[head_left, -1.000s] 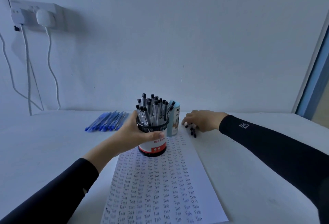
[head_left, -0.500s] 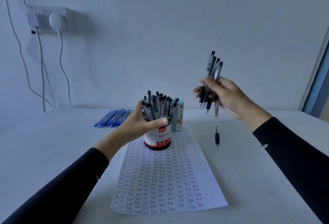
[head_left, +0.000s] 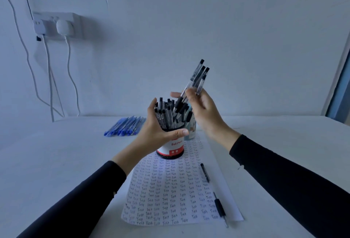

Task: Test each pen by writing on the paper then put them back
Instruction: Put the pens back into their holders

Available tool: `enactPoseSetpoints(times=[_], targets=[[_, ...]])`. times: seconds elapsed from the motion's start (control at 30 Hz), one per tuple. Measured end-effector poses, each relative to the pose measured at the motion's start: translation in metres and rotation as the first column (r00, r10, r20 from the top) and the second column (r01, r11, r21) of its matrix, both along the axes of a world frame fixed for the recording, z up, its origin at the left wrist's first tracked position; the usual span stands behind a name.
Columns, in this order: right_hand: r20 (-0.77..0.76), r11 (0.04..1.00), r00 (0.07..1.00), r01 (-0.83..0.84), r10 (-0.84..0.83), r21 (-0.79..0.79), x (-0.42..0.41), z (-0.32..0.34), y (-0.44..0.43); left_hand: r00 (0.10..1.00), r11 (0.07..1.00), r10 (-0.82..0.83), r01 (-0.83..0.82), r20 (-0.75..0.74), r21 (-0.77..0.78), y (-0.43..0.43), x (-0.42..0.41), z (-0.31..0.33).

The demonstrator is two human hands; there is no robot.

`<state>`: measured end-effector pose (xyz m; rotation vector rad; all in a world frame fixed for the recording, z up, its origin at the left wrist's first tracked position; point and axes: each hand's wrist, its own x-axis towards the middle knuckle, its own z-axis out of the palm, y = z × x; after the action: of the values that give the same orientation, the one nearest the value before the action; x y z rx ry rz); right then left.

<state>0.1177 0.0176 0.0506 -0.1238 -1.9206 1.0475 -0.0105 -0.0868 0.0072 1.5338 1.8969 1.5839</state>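
Seemingly the put-back step: the right hand, grip clamped on black pens, hovers over the crowded pen cup gripped by the left hand; next, thread them in tips-down.

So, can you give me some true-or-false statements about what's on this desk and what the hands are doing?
1. The left hand grips the pen cup. True.
2. The right hand is empty. False: it holds a bunch of black pens above the cup.
3. The paper is blank. False: it is covered with rows of the word "Test".
4. Two pens lie loose on the paper's right side, the farther pen and the nearer pen. True.
5. The blue pens stand in the cup. False: they lie on the table, to the left of the cup.
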Motion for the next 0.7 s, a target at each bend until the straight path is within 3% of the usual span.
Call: enactPoseSetpoints(times=[0.1,0.2,0.37,0.47,0.57,0.63,0.7], targets=[[0.039,0.998,0.998,-0.053,0.053,-0.018,-0.003,0.006,-0.007,0.998,1.000,0.001,-0.002,0.060,0.009,-0.001,0.000,0.002],[0.271,0.996,0.961,-0.069,0.051,0.059,-0.008,-0.008,-0.004,0.993,0.999,-0.022,0.018,0.113,0.029,-0.003,0.000,0.004],[0.453,0.982,0.891,-0.061,-0.026,0.177,0.003,-0.006,-0.012,0.996,1.000,-0.002,0.001,0.090,0.021,-0.006,-0.001,0.007],[0.383,0.981,0.921,-0.006,-0.071,0.195,0.015,0.003,-0.005,0.995,0.998,0.053,-0.055,0.079,0.015,-0.004,-0.002,0.006],[0.308,0.992,0.949,0.033,-0.068,0.119,0.034,0.002,0.010,0.995,0.998,0.053,-0.055,0.085,0.024,-0.004,-0.003,0.004],[0.337,0.989,0.938,0.035,-0.083,0.144,0.053,-0.007,0.016,0.995,0.998,0.057,-0.059,0.085,0.021,-0.003,-0.003,0.005],[0.483,0.961,0.867,-0.015,-0.124,0.275,0.071,-0.024,0.025,0.995,0.998,0.059,-0.061,0.080,0.024,-0.003,-0.001,0.006]])
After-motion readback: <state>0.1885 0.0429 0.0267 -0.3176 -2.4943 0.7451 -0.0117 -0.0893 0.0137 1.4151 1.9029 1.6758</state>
